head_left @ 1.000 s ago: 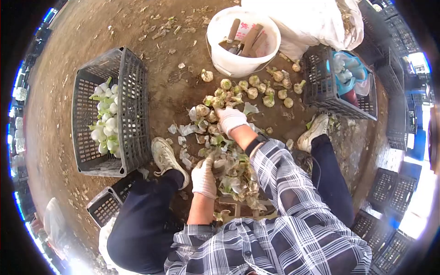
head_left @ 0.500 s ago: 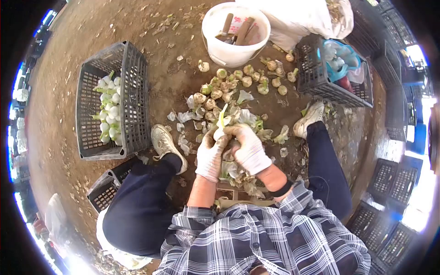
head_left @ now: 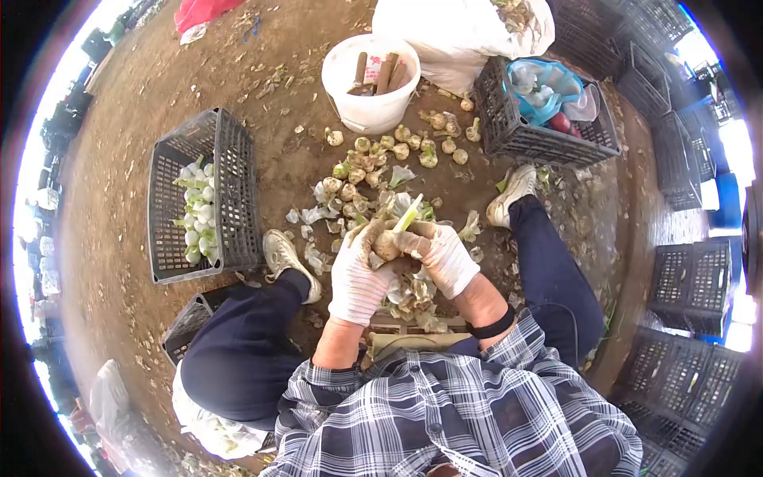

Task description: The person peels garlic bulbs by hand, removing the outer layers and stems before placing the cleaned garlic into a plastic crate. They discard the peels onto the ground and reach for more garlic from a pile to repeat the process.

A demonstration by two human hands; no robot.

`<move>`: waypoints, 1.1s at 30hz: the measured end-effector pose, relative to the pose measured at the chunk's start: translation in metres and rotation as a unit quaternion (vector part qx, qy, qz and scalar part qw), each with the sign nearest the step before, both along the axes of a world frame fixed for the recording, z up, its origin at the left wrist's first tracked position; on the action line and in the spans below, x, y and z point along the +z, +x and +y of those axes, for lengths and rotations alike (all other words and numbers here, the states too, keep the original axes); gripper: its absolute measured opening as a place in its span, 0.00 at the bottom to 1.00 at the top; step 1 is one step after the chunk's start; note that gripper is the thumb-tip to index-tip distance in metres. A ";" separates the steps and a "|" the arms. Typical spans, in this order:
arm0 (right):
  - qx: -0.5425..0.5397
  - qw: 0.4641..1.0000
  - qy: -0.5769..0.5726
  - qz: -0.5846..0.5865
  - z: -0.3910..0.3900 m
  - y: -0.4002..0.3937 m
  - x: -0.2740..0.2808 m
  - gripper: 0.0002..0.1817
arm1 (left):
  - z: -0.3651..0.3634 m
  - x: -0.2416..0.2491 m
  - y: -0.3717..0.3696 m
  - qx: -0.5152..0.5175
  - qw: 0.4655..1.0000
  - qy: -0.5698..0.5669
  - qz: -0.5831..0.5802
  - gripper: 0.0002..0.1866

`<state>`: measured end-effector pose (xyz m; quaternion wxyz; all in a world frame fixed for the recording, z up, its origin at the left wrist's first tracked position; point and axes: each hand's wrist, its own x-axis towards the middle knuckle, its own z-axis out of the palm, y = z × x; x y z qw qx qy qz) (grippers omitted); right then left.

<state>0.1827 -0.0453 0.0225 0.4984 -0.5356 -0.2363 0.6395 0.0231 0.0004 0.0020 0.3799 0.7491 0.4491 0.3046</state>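
My left hand (head_left: 359,274), in a striped white glove with soiled fingertips, is closed round a garlic bulb (head_left: 387,246). The bulb is tan with a pale green stem (head_left: 408,213) pointing up and away. My right hand (head_left: 447,261), gloved alike, has its fingers closed against the bulb's right side; part of the bulb is hidden by the fingers. Just beyond both hands lies a heap of unpeeled garlic bulbs (head_left: 357,176) on the dirt floor. Loose papery skins (head_left: 413,298) lie below and around the hands.
At left stands a black crate (head_left: 236,199) holding white, peeled bulbs (head_left: 199,208). A white bucket (head_left: 373,111) with brown-handled tools stands ahead. Right of it are a white sack (head_left: 445,48) and a crate (head_left: 540,147) with blue plastic bags. More crates (head_left: 690,278) stack at far right.
The view has tilted slightly, so the crates and bucket appear shifted. Between my hands the bulb now looks tan, where before it showed white, and its stem leans further right.
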 end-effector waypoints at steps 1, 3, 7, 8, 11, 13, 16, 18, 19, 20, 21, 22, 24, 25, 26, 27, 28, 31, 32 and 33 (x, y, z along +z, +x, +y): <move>0.011 1.000 0.003 -0.002 -0.003 0.004 -0.003 0.19 | -0.001 0.004 -0.002 -0.008 1.000 -0.001 -0.009 0.40; 0.027 0.999 0.032 -0.026 -0.005 0.007 -0.002 0.17 | -0.001 0.012 -0.003 -0.024 0.999 -0.001 -0.026 0.40; 0.054 0.990 0.079 -0.102 -0.007 0.013 0.005 0.15 | -0.009 0.011 -0.002 0.004 0.952 -0.219 -0.216 0.34; 0.062 0.988 0.077 -0.118 -0.007 0.014 0.005 0.15 | -0.013 0.013 -0.002 0.019 0.908 -0.301 -0.290 0.32; 0.002 0.996 0.039 -0.077 -0.007 -0.003 0.006 0.14 | -0.006 0.000 -0.010 -0.076 0.726 -0.509 -0.457 0.30; -0.010 0.998 0.011 -0.057 -0.006 -0.004 0.009 0.14 | -0.007 -0.003 -0.007 -0.052 0.677 -0.560 -0.474 0.29; -0.096 0.994 0.051 0.012 -0.008 -0.005 -0.006 0.14 | -0.009 -0.002 -0.004 0.085 0.853 -0.419 -0.301 0.30; -0.074 0.993 0.053 -0.078 -0.010 -0.003 -0.009 0.13 | -0.011 -0.004 -0.004 0.027 0.882 -0.365 -0.297 0.27; -0.065 0.989 0.072 -0.110 -0.012 -0.003 -0.013 0.13 | -0.012 -0.016 -0.001 0.000 0.910 -0.313 -0.272 0.28; -0.054 0.984 0.090 -0.143 -0.014 -0.004 -0.016 0.13 | -0.013 -0.024 0.000 -0.027 0.934 -0.259 -0.245 0.29; -0.040 0.968 0.129 -0.212 -0.018 -0.001 -0.018 0.13 | -0.013 -0.012 0.000 0.003 0.875 -0.379 -0.302 0.36; -0.057 0.983 0.080 -0.156 -0.016 0.000 -0.009 0.12 | -0.013 -0.005 0.000 -0.011 0.866 -0.385 -0.319 0.38; -0.091 0.995 -0.020 -0.040 -0.009 0.003 0.014 0.11 | -0.013 0.005 -0.003 -0.039 0.847 -0.398 -0.350 0.40; -0.108 0.993 0.017 -0.054 -0.005 0.004 0.000 0.10 | -0.013 0.008 -0.001 -0.056 0.861 -0.376 -0.337 0.41; -0.089 0.983 0.002 -0.160 -0.002 0.006 -0.015 0.11 | -0.013 0.010 -0.001 -0.064 0.853 -0.388 -0.345 0.42; -0.069 0.962 -0.015 -0.265 0.000 0.008 -0.032 0.12 | -0.014 0.012 0.000 -0.073 0.844 -0.399 -0.352 0.42; -0.048 0.929 -0.031 -0.365 0.003 0.010 -0.048 0.13 | -0.014 0.013 -0.001 -0.082 0.835 -0.410 -0.358 0.43; 0.162 0.786 -0.021 -0.597 -0.010 0.020 -0.084 0.28 | -0.007 -0.007 -0.008 -0.124 0.846 -0.384 -0.348 0.39; 0.181 0.743 0.005 -0.645 -0.019 0.020 -0.094 0.31 | -0.007 -0.014 -0.010 -0.138 0.848 -0.379 -0.344 0.37; 0.163 0.792 0.057 -0.585 -0.020 0.026 -0.097 0.36 | -0.008 -0.014 -0.008 -0.123 0.867 -0.355 -0.329 0.36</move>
